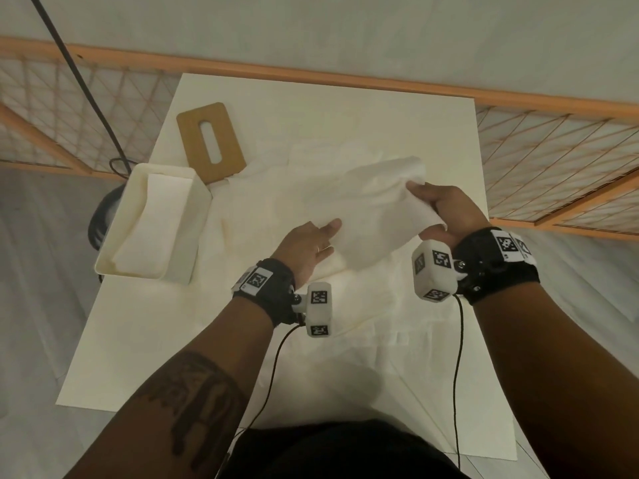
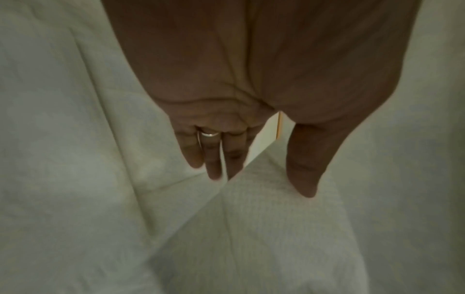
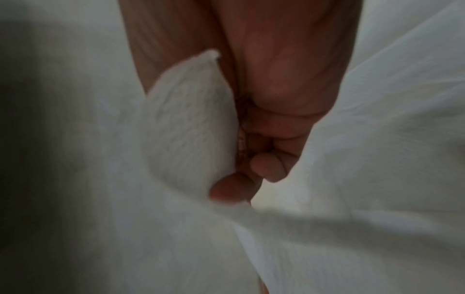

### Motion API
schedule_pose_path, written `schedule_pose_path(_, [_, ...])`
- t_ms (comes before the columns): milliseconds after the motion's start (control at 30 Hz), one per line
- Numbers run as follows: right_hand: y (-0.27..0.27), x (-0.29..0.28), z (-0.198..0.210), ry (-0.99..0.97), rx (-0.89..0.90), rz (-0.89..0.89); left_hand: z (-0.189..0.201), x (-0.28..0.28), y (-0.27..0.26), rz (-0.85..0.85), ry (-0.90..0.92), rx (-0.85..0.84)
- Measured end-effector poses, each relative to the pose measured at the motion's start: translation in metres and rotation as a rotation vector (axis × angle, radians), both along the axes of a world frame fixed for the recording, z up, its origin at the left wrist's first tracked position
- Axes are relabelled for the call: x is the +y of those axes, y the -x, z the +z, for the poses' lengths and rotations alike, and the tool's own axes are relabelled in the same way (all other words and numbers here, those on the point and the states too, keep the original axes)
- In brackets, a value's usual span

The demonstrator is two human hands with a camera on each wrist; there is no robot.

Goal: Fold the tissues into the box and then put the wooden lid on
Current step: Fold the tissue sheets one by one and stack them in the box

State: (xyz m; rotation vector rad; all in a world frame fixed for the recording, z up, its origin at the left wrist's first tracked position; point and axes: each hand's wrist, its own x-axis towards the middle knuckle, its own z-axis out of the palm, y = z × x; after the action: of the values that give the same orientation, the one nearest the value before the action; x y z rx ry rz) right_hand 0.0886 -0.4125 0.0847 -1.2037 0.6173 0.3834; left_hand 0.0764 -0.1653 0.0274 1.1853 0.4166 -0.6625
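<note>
The step in hand is the folding of a loose tissue, not yet the boxing of it. The right hand, at about 3 o'clock from the middle of the surface, pinches one edge of this tissue between curled fingers and thumb and holds it lifted, so the sheet arches up and across toward 9 o'clock. The left hand, at about 6 o'clock from the middle, lies with straight, relaxed fingers flat on the near left part of the same tissue, pressing it down and gripping nothing. Other tissues lie spread flat under and around both hands. The box stands at 9 o'clock on the left edge of the surface, open, with folded tissue already lying inside it. The wooden lid, with its long slot, lies flat at about 11 o'clock, just beyond the box and apart from both hands. Judging from this, the task is only partly done: several sheets remain outside and the lid must wait. The next move seems to call for carrying the lifted edge over the pinned part to meet the opposite edge, with the left hand holding the crease line steady; the sheet is thin and limp, so a light, even pull should keep it from bunching or tearing.
</note>
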Motion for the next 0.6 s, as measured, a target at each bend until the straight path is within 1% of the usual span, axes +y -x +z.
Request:
schedule_pose_path(67, [0.0, 0.0, -0.001, -0.033, -0.005, 0.006, 0.004, 0.0, 0.0, 0.068, 0.029, -0.053])
schedule_pose_path(100, [0.0, -0.001, -0.004, -0.031, -0.009, 0.01, 0.006, 0.004, -0.001, 0.097, 0.018, -0.083])
schedule_pose_path(167, [0.003, 0.0, -0.009, 0.03, -0.023, 0.04, 0.012, 0.015, -0.003, 0.113, -0.05, -0.162])
schedule_pose_path(267, [0.008, 0.001, -0.02, 0.13, -0.053, 0.172, 0.016, 0.038, -0.002, 0.014, -0.274, -0.346])
schedule_pose_path(300, [0.01, 0.001, -0.024, 0.167, -0.054, 0.223, 0.016, 0.047, -0.001, -0.019, -0.318, -0.388])
schedule_pose_path(400, [0.015, 0.002, -0.033, 0.234, -0.048, 0.356, 0.014, 0.067, 0.004, -0.104, -0.354, -0.455])
schedule_pose_path(433, [0.016, 0.004, -0.035, 0.237, -0.048, 0.381, 0.013, 0.072, 0.004, -0.149, -0.398, -0.471])
schedule_pose_path(467, [0.018, 0.006, -0.036, 0.235, -0.049, 0.394, 0.012, 0.076, 0.007, -0.183, -0.398, -0.477])
schedule_pose_path(567, [0.022, 0.012, -0.04, 0.204, -0.03, 0.402, 0.006, 0.083, 0.012, -0.269, -0.339, -0.392])
schedule_pose_path(600, [0.025, 0.014, -0.04, 0.181, -0.006, 0.4, 0.005, 0.084, 0.014, -0.292, -0.293, -0.348])
